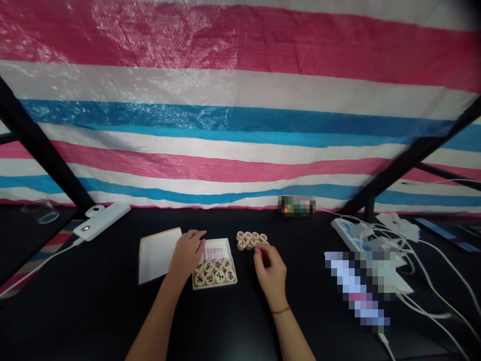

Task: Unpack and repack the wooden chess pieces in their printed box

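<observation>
A shallow white box (224, 244) on the black table holds several round wooden chess pieces (214, 273) in its near half, with a red grid sheet showing behind them. My left hand (187, 254) rests on the box's left edge, fingers curled over it. My right hand (269, 268) is closed in a pinch at the near edge of a loose cluster of chess pieces (250, 238) lying right of the box. What the fingertips hold I cannot make out. The box lid (158, 254) lies flat to the left.
A white power bank (100, 220) with a cable lies at the back left. A power strip (349, 233) with plugs and several white cables spreads over the right side. Black frame bars rise on both sides before a striped tarp (240, 110).
</observation>
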A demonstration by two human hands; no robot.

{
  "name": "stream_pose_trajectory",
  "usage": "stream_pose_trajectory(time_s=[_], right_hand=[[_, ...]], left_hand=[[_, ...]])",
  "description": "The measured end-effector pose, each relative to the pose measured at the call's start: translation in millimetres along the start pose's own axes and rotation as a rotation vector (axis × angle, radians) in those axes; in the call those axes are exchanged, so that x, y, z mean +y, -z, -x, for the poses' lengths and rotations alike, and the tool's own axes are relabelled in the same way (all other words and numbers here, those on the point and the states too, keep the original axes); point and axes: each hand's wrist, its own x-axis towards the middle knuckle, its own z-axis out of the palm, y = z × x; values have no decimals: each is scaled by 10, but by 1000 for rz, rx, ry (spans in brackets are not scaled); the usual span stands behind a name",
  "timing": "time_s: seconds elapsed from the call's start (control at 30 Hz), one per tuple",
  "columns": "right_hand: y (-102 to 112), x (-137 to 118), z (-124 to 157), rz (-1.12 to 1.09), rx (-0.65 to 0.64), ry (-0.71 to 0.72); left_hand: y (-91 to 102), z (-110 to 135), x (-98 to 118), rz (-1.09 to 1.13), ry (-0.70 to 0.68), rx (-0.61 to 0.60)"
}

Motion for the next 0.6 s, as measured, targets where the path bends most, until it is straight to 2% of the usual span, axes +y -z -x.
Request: stream_pose_trajectory(time_s=[0.07,0.13,0.2,0.27,0.4,0.6], right_hand=[[-84,-143,30,-71,-215,58],[-161,-241,38,-68,-416,98],[-217,-289,32,-5,-535,121],[-252,-299,27,58,-561,119],[-288,-276,57,77,-523,84],[-308,-277,94,97,-499,74]], left_hand=[[63,-12,28,59,-46,19],[136,-5,48,51,-95,-22],[204,34,44,2,-152,-91],[250,102,14,-52,-188,-98],[261,270,-40,-82,-204,1],[219,360,43,-54,-240,-31]])
